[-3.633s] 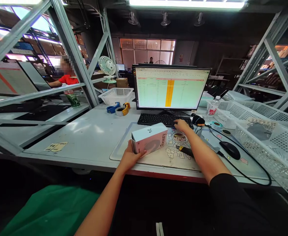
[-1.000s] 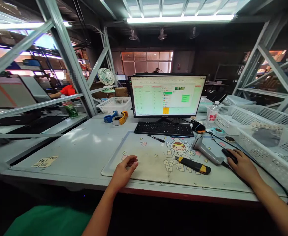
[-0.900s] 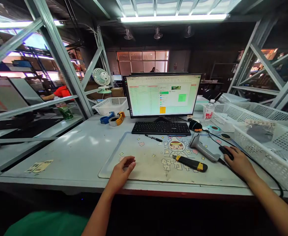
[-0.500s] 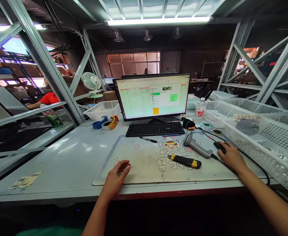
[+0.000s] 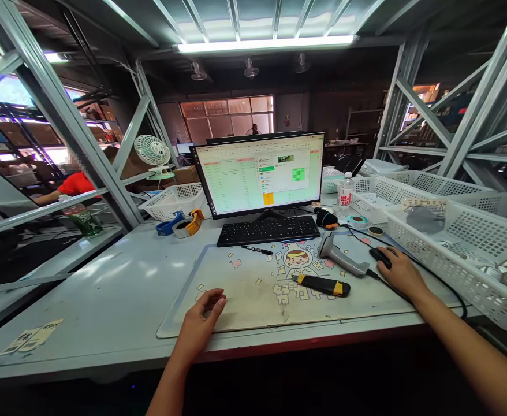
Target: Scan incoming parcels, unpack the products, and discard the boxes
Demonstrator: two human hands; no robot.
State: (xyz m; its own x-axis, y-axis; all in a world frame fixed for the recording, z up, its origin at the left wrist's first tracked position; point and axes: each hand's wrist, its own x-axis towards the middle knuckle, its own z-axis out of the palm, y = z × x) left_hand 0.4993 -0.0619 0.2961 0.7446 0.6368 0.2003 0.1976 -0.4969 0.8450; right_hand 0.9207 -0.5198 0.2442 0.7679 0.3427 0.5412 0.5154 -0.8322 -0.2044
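My right hand point(image 5: 403, 271) lies over a black computer mouse point(image 5: 380, 257), its fingers on the mouse at the mat's right side. My left hand point(image 5: 201, 320) rests on the near left part of the printed desk mat point(image 5: 240, 300), loosely curled and empty, with a gap between thumb and fingers. Between the hands lies a black and yellow utility knife point(image 5: 323, 285). A grey barcode scanner point(image 5: 344, 258) sits just left of the mouse. Beyond the mat stand a black keyboard point(image 5: 266, 230) and a lit monitor point(image 5: 262, 176) with a spreadsheet and a chat window.
White plastic baskets point(image 5: 453, 254) line the right side, near a water bottle point(image 5: 345, 192). Two tape dispensers point(image 5: 188, 224) and a marker point(image 5: 257, 250) lie farther back. A small fan point(image 5: 152, 150) is at the left frame. Beyond it sits a person in red point(image 5: 75, 184).
The camera has turned slightly, so the scene sits a little farther left in view. Both hands keep their places on the mat and the mouse.
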